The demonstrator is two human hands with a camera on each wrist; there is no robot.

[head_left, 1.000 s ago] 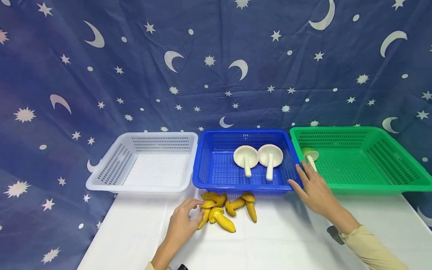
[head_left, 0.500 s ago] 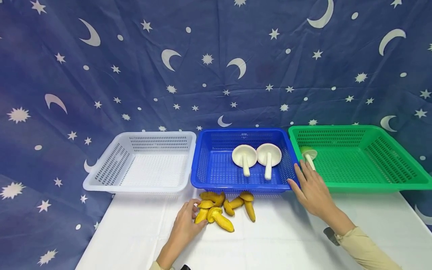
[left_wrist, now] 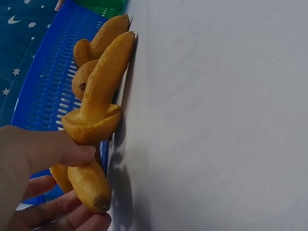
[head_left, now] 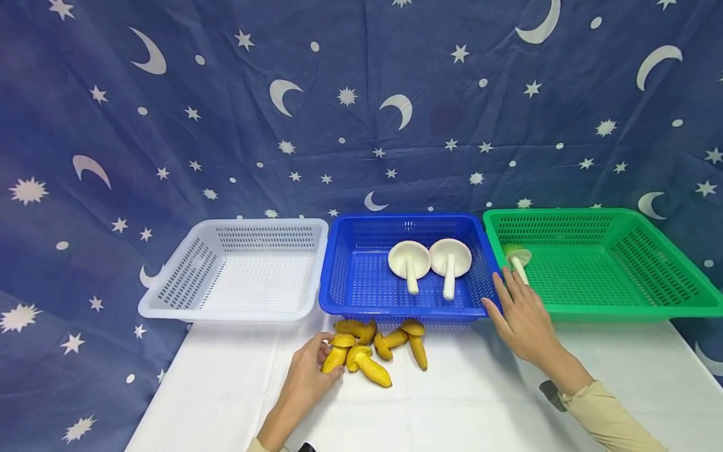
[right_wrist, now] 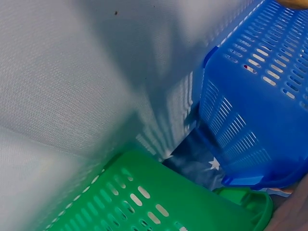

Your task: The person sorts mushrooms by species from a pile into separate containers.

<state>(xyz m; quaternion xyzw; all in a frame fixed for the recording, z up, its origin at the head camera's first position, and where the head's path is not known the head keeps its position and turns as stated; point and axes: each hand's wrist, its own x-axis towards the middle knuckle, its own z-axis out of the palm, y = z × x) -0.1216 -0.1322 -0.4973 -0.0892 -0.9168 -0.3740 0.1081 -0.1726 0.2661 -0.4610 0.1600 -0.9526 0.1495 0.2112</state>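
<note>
Fingers of the left hand (head_left: 307, 378), lower centre, have closed round a yellow mushroom (head_left: 335, 359) (grasp made); outstretched right hand (head_left: 526, 324), right of centre, grips nothing.

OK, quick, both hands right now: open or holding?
Left hand: closed, holding a thick-stemmed yellow mushroom.
Right hand: open, at the rim of the blue plastic basket.

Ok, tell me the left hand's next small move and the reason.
Probably lift the leftmost yellow mushroom straight up: the left hand has its thumb and fingers on either side of it, and a neighbouring mushroom lies close by, so dragging might disturb that one.
</note>
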